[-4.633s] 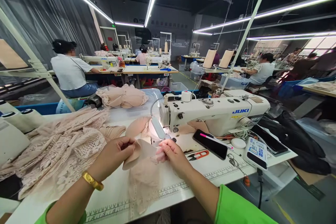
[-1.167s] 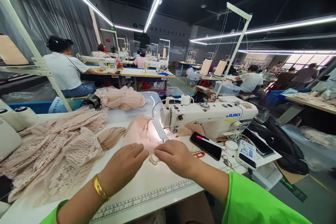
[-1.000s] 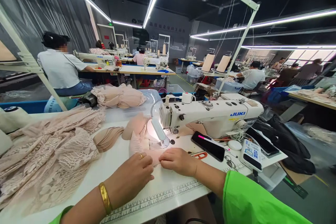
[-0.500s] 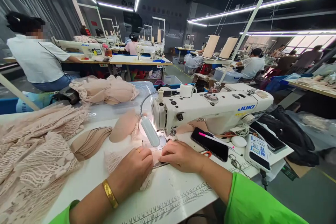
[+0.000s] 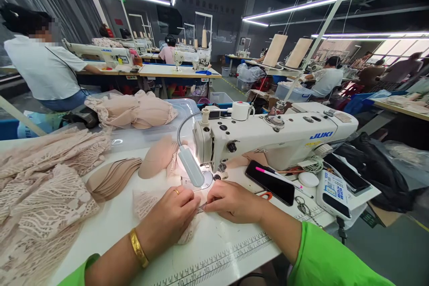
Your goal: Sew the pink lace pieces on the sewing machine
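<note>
A white sewing machine (image 5: pixel 268 136) stands across the table, with a small lamp (image 5: pixel 191 166) lit at its needle end. Just in front of the needle plate (image 5: pixel 207 179), my left hand (image 5: pixel 172 210) pinches a piece of beige lace fabric (image 5: pixel 189 232). Opposite it, my right hand (image 5: pixel 231 201) is closed on the same piece, its fingertips near those of the left. Part of the lace spreads out left of my left hand, and the pinched edge is mostly hidden by the fingers. A beige cup (image 5: pixel 157 158) lies behind, beside a fanned stack of cups (image 5: pixel 114 178).
Lace pieces (image 5: pixel 50 201) cover the table's left side. More cups lie on a clear plastic lid (image 5: pixel 184 111). Right of my right hand are orange-handled scissors (image 5: pixel 266 195), a phone (image 5: pixel 271 182), a pink pen (image 5: pixel 278 177) and a white device (image 5: pixel 333 192). Co-workers sit at other machines.
The view has shifted slightly. My hands stay in front of the needle plate, fingertips slightly further apart, and the fabric between them has moved a little.
</note>
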`<state>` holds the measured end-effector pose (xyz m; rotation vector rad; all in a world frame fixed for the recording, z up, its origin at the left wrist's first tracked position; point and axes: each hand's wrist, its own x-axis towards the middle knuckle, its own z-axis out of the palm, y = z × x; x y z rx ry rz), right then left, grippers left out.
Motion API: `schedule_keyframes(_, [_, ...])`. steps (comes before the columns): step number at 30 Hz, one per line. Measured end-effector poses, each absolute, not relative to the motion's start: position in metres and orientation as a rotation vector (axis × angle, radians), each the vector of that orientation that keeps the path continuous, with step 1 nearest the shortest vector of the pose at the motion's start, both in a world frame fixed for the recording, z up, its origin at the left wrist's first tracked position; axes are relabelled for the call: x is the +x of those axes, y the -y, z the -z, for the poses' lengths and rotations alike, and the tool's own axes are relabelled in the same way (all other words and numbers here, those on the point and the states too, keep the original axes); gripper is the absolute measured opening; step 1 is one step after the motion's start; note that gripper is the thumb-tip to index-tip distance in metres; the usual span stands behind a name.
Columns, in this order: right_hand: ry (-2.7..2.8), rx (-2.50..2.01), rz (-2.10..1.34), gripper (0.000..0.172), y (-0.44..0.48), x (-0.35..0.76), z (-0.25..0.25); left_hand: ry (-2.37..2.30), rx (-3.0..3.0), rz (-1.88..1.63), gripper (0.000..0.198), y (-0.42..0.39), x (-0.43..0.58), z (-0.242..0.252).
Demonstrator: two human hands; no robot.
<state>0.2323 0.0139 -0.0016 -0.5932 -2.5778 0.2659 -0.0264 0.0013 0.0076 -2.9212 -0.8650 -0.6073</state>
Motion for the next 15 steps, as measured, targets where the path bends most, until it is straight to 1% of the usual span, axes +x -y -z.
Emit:
schedule_keyframes(3, [2.581,-0.583,-0.271,0.031,-0.015,0.233,0.001,0.867,-2.928,0.636,0.027,-0.001,-0.026,-0.007])
schedule_keyframes(6, [2.57,-0.571,-0.297,0.032,-0.016,0.233,0.002,0.863,-2.94,0.679,0.024,0.0,-0.027,-0.003])
schedule_keyframes(9, [2.551,-0.674,-0.286,0.032,-0.016,0.231,0.004,0.853,-2.95,0.772,0.024,-0.001,-0.028,0.004])
schedule_keyframes(12, [2.568,-0.776,-0.229,0.029,-0.015,0.229,0.004,0.83,-2.938,0.876,0.025,-0.005,-0.029,0.011])
schedule_keyframes(15, [2.586,-0.824,-0.189,0.027,-0.015,0.227,0.003,0.805,-2.904,0.895,0.025,-0.012,-0.028,0.015])
